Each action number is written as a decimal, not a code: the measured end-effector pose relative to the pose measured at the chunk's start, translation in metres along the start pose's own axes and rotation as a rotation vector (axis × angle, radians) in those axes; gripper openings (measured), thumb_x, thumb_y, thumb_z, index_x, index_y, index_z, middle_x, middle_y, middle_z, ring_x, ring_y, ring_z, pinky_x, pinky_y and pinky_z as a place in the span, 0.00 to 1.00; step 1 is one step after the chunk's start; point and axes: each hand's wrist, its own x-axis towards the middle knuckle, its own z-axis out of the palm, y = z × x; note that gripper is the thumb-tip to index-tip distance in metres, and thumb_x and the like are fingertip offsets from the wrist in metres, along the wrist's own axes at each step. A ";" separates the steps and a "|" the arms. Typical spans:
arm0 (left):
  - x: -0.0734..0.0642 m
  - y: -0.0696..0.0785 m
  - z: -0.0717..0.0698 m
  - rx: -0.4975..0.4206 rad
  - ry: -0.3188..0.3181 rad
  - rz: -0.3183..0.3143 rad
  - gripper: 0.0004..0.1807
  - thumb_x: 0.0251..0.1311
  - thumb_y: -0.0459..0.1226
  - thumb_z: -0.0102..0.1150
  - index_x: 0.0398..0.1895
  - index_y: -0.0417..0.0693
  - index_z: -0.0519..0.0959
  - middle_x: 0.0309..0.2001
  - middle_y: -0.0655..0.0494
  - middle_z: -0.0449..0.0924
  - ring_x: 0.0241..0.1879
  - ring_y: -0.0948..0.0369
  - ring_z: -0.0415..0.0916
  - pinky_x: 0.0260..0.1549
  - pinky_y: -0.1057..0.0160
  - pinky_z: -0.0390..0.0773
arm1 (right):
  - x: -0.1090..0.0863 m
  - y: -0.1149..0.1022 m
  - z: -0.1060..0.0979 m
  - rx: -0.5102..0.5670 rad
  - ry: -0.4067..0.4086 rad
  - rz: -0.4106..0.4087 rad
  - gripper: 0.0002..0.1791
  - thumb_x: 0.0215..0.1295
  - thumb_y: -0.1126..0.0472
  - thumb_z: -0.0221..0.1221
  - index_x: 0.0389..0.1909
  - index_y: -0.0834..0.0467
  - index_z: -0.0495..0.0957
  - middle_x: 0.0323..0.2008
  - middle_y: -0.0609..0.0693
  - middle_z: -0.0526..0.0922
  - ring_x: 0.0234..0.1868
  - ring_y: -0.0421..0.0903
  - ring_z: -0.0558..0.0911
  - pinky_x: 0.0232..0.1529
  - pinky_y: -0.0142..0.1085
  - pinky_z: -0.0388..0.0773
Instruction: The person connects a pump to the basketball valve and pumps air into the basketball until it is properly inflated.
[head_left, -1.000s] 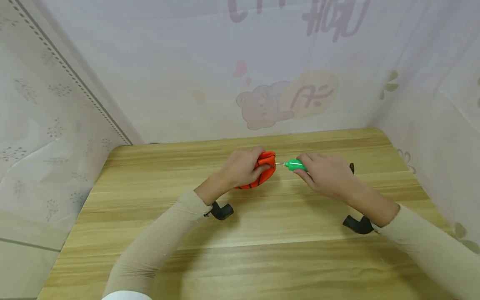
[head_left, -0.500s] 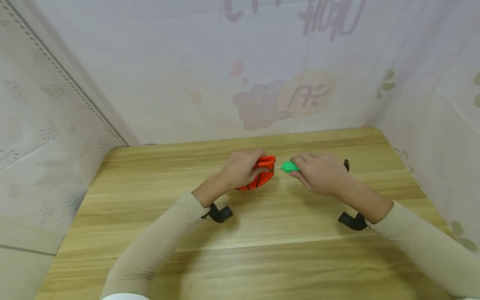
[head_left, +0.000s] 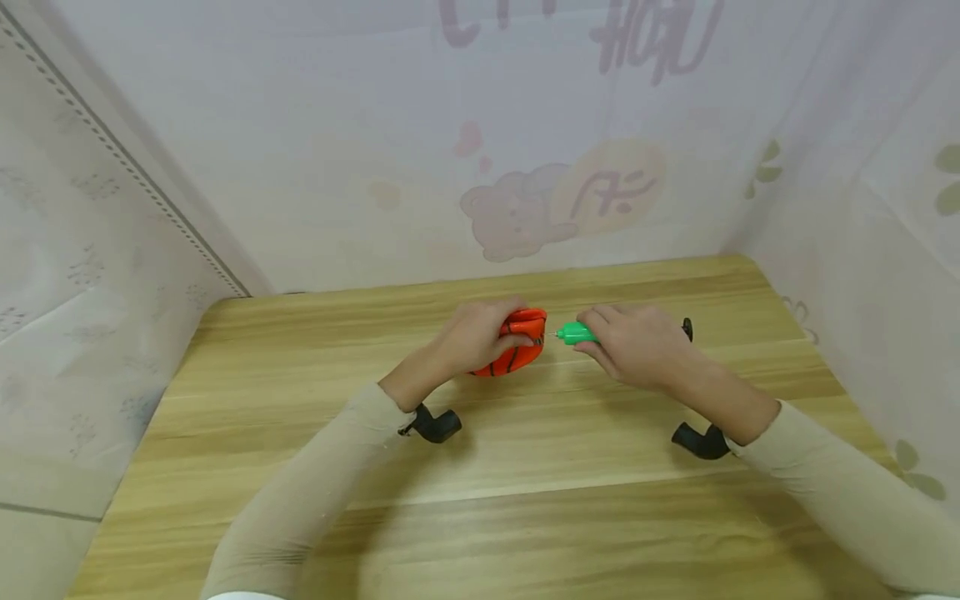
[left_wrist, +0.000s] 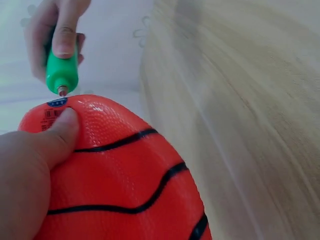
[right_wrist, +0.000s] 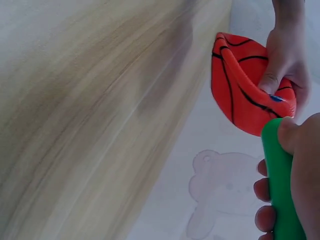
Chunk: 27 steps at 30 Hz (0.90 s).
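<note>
Ball (head_left: 519, 358), red and slack, lies at three o'clock of the left hand (head_left: 472, 335), which we see pinching it; the right hand (head_left: 641, 346) is wrapped round the green pump (head_left: 576, 333) at the ball's three o'clock. Lining up the needle (head_left: 552, 334) seems done; filling seems left. Whether it has entered, we cannot tell. Only the left wrist view shows us a barcode (left_wrist: 51, 113); the right wrist view best shows the deep crease.

Across my three views I count: left hand (head_left: 472, 335), one; right hand (head_left: 639, 343), one; hands in all, two. Ball (left_wrist: 125, 175), one. Blue badge (left_wrist: 57, 102), one. Barcode (left_wrist: 51, 113), one. Pump (head_left: 577, 333), one. Needle (head_left: 552, 334), one. Table (head_left: 525, 533), one. Sleeves (head_left: 315, 475), two. Black elbow pieces (head_left: 438, 427), two; I tally one per sleeve. Printed bear (head_left: 498, 218), one. Pink hearts (head_left: 468, 139), two.
</note>
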 end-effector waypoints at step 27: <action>-0.007 0.001 -0.001 -0.001 0.101 0.047 0.11 0.59 0.40 0.74 0.37 0.46 0.80 0.33 0.56 0.84 0.29 0.60 0.80 0.31 0.60 0.79 | 0.007 -0.007 0.004 -0.033 -0.034 -0.003 0.27 0.82 0.43 0.43 0.41 0.63 0.76 0.27 0.51 0.77 0.19 0.43 0.73 0.17 0.33 0.69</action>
